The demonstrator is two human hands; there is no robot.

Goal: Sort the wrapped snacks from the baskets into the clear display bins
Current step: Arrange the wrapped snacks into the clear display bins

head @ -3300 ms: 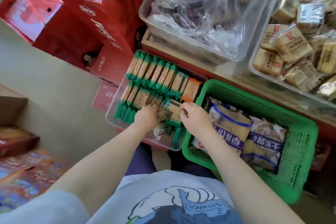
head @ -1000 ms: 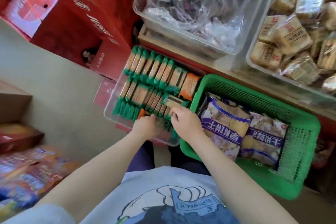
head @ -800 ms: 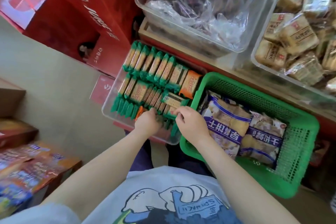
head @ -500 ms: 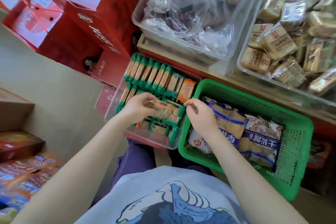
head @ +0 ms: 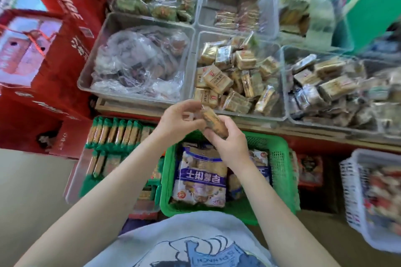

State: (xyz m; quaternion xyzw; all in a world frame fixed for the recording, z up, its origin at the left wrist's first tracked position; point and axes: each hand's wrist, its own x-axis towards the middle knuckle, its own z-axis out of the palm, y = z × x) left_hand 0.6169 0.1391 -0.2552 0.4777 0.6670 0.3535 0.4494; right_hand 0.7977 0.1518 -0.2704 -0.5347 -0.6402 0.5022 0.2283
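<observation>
I see my two hands meeting above the far rim of the basket, the left hand beside the right hand, a wrapped snack between them. Big snack bags lie in the basket. Left of it sits a tray of stick packs. Behind, on the shelf, three bins stand side by side; a second basket is far right.

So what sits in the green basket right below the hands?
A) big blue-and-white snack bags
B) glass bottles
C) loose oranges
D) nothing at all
A: the green basket holds big blue-and-white snack bags, lying flat under the left hand and right hand, which together hold a small wrapped snack.
</observation>
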